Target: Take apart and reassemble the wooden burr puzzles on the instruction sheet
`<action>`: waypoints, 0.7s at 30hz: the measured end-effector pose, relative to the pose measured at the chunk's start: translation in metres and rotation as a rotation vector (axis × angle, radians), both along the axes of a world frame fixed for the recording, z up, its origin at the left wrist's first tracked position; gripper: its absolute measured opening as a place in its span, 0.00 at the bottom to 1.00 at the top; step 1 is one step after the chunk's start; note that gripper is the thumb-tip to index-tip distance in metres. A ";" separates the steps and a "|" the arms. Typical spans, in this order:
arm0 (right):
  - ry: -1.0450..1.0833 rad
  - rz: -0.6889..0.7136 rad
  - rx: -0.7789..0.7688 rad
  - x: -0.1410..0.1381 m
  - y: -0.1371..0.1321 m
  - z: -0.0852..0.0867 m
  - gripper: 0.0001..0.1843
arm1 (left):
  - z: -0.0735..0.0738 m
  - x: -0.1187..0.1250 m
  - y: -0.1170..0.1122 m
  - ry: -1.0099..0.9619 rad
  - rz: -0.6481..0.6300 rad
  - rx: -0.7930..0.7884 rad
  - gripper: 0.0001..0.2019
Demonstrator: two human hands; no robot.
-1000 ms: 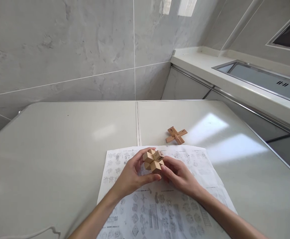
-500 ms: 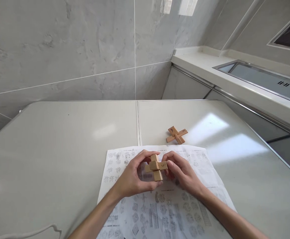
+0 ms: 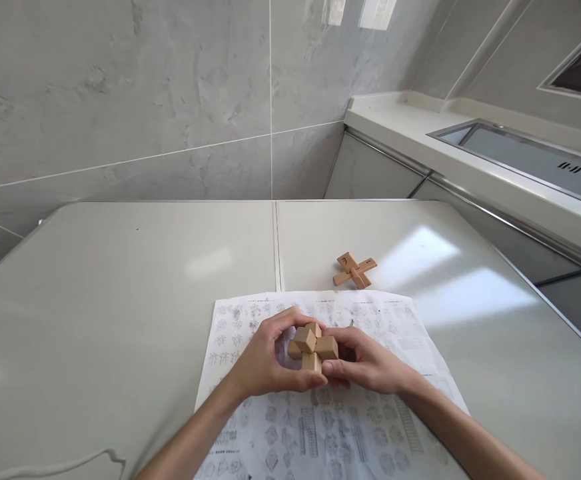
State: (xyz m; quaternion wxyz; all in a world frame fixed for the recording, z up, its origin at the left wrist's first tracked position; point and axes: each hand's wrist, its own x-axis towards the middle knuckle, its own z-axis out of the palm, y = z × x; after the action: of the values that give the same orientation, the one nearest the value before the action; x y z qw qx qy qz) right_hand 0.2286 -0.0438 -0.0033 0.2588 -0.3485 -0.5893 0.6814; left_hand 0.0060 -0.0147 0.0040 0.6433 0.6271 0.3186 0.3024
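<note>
At the far lower left, a thin white cable (image 3: 90,459) lies in a bend on the glossy off-white tabletop (image 3: 95,320). Behind the tabletop stands a grey marbled tile wall (image 3: 120,87) with pale joints.

Proceeding right, my left hand (image 3: 275,357) is curved into a C and pinches a pale wooden interlocking block puzzle (image 3: 312,348) between thumb and fingers, the thumb on the near side and the fingertips on the far side. The puzzle is located between my two hands, over a large white paper sheet (image 3: 270,433) printed with small grey diagrams and text. Its square-ended bars project in several directions. I cannot tell whether its underside touches the sheet.

My right hand (image 3: 368,360) grips the puzzle from the right, thumb against the near right side, index finger bent beside the right-hand bar; the remaining fingers are partly hidden.

Beyond the sheet's far edge, slightly to the right, a darker brown wooden cross-shaped piece (image 3: 355,271) with black markings rests on the tabletop, well apart from both hands. Bright reflections lie on the surface to its right.

At the far right, a white counter (image 3: 385,120) bears an inset glass panel (image 3: 520,160) with a metal-coloured frame.
</note>
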 end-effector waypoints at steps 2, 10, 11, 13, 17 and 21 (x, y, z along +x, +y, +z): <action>-0.011 -0.036 0.018 -0.001 0.000 -0.002 0.17 | 0.000 0.000 -0.001 0.029 0.020 0.032 0.25; -0.019 -0.076 0.066 -0.002 -0.001 -0.005 0.17 | -0.002 0.001 -0.001 0.067 0.035 0.112 0.27; -0.012 -0.079 0.060 -0.002 -0.001 -0.006 0.17 | -0.003 0.001 0.000 0.063 0.038 0.114 0.27; -0.014 -0.090 0.062 -0.002 -0.001 -0.008 0.18 | -0.004 0.002 0.000 0.052 0.040 0.116 0.28; -0.039 -0.091 0.159 -0.003 -0.002 -0.010 0.20 | -0.006 0.002 0.000 0.040 0.040 0.134 0.29; -0.041 -0.028 0.207 -0.004 -0.002 -0.008 0.23 | -0.009 0.000 0.000 0.037 0.051 0.152 0.29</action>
State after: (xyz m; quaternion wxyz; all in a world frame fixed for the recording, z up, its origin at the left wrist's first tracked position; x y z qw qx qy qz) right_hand 0.2251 -0.0463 -0.0111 0.2907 -0.3420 -0.6568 0.6059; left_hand 0.0064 -0.0144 -0.0051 0.5799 0.6714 0.3225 0.3301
